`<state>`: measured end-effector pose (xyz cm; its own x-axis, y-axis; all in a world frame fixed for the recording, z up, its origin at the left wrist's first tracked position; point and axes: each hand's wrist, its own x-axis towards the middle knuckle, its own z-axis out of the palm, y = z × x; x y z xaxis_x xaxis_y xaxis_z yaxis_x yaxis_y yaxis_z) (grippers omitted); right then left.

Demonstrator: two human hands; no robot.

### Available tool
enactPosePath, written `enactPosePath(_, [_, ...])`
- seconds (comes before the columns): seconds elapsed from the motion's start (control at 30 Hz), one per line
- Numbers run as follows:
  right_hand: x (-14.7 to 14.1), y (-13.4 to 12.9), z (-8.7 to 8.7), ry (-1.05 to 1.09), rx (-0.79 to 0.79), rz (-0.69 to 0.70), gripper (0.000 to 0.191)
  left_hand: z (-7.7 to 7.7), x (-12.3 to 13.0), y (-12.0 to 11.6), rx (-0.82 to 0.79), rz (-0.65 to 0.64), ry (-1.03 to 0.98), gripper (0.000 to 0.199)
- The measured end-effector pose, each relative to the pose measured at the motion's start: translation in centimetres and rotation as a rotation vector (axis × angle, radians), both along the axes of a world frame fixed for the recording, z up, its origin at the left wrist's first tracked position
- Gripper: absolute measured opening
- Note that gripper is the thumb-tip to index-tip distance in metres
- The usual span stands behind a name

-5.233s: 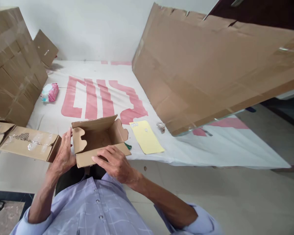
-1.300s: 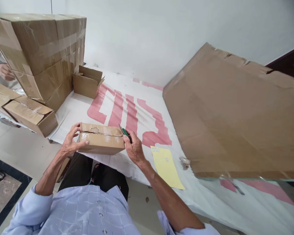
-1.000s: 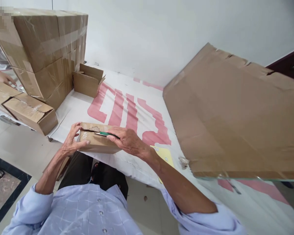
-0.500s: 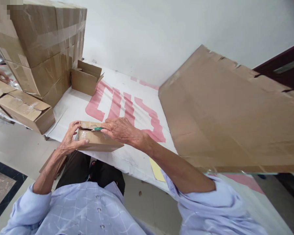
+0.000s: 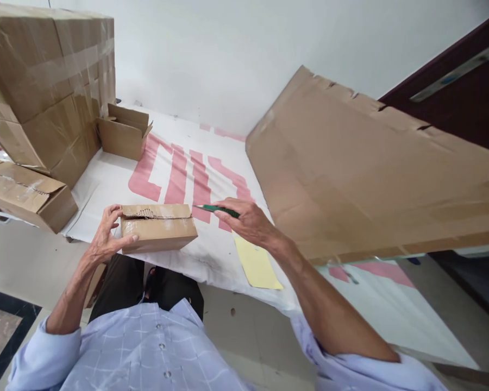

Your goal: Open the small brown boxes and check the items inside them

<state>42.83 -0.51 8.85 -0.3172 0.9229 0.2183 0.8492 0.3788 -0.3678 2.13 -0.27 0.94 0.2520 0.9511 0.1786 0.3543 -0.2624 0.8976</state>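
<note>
The small brown box (image 5: 158, 231) sits near the front edge of the white worktop (image 5: 214, 266). Its top has a long, ragged slit, short dark lines and shiny tape. The left grip (image 5: 106, 233) holds its left end. The right grip (image 5: 248, 220) holds a green knife (image 5: 224, 210), just off the box.

- Stacked cartons (image 5: 65, 65): cut off, left edge.
- Large cardboard panel (image 5: 350, 179): cut off, right edge.
- Green cutter (image 5: 218, 209): partly hidden in the right grip (image 5: 250, 222).
- Taped carton (image 5: 158, 231): inside hidden beneath its flaps.
</note>
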Motion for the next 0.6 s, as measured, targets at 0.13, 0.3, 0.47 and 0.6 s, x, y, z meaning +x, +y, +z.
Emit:
enactPosePath(0.13, [0.8,-2.0,-8.9,0.166,-0.011,-0.234,0.035,0.6,-0.2,-0.2,-0.007,-0.013,0.007,0.071])
enactPosePath(0.3, [-0.6,-4.5,-17.0,0.163,0.033,-0.283,0.033,1.0,-0.5,-0.4,-0.029,0.005,0.019,0.076])
enactPosePath(0.47, [-1.2,-3.6,-12.8,0.264,0.073,-0.299,0.041,1.2,-0.6,-0.4,-0.04,0.009,0.034,0.075])
enactPosePath(0.6, [-3.1,-2.2,-4.6,0.271,0.075,0.008,0.04,1.3,-0.6,-0.5,-0.032,0.006,0.036,0.074])
